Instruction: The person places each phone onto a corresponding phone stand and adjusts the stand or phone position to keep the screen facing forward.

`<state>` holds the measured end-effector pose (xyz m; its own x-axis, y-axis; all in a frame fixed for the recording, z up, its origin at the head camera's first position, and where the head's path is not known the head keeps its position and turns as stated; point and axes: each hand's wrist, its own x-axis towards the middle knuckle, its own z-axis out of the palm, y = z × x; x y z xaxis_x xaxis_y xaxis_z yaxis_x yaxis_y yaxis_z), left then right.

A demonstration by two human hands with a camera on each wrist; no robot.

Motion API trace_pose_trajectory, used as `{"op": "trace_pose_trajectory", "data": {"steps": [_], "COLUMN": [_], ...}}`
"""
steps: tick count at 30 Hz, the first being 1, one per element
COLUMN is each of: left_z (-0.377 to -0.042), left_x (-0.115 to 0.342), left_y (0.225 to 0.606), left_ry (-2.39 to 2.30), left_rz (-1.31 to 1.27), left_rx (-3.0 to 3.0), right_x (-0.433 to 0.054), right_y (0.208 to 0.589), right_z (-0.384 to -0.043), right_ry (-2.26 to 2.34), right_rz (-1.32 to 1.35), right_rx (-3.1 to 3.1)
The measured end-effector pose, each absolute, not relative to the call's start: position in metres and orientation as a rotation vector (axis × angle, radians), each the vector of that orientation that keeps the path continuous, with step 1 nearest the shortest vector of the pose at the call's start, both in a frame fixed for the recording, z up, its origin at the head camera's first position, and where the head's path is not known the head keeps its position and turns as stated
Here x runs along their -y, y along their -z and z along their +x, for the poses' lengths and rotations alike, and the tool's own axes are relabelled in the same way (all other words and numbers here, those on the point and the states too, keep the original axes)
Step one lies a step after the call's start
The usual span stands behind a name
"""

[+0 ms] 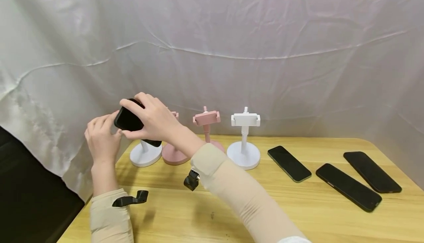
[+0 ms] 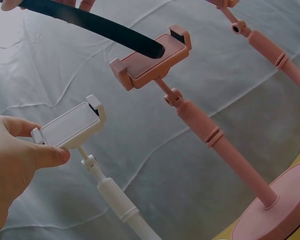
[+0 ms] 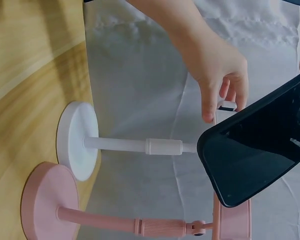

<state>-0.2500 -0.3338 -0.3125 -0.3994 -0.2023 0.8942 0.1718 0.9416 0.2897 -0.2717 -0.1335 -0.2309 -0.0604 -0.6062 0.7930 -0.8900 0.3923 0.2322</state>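
Observation:
In the left wrist view my left hand pinches the end of the clamp on a white phone stand, thumb below and fingers behind. My right hand holds a black smartphone by its edges, tilted, in front of the leftmost stands. The right wrist view has the phone in the air, its dark glossy face toward the camera, covering part of the white clamp. Beside the white stand stands a pink phone stand; its clamp holds no phone, and the smartphone's end overlaps it in the left wrist view.
Another pink stand and another white stand continue the row rightward. On the wooden table lie three dark phones: one near the white stand, two farther right. A pale curtain hangs behind.

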Motion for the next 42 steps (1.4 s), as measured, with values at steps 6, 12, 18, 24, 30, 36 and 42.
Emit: {"op": "trace_pose_trajectory", "data": {"steps": [6, 12, 18, 24, 30, 36, 42], "left_z": [-0.253, -0.257, -0.258, -0.256, -0.255, -0.255, -0.256], "left_x": [0.332, 0.328, 0.325, 0.327, 0.328, 0.328, 0.325], "left_y": [0.316, 0.317, 0.317, 0.316, 0.317, 0.318, 0.316], "left_ry": [0.430, 0.422, 0.420, 0.427, 0.413, 0.425, 0.447], "left_rz": [0.046, 0.048, 0.040, 0.055, 0.064, 0.059, 0.043], "left_rx": [1.953, 1.964, 1.965, 1.981, 2.003, 2.012, 2.008], "right_x": [0.137, 0.141, 0.143, 0.150, 0.157, 0.163, 0.165], "right_y": [0.227, 0.223, 0.219, 0.214, 0.217, 0.222, 0.226], "right_z": [-0.276, -0.282, -0.282, -0.277, -0.275, -0.279, -0.284], "right_ry": [-0.406, -0.480, -0.555, -0.674, -0.857, -1.029, -1.087], "right_rz": [1.343, 1.301, 1.244, 1.208, 1.189, 1.150, 1.087], "right_rx": [1.754, 1.797, 1.858, 1.942, 2.012, 2.068, 2.139]}}
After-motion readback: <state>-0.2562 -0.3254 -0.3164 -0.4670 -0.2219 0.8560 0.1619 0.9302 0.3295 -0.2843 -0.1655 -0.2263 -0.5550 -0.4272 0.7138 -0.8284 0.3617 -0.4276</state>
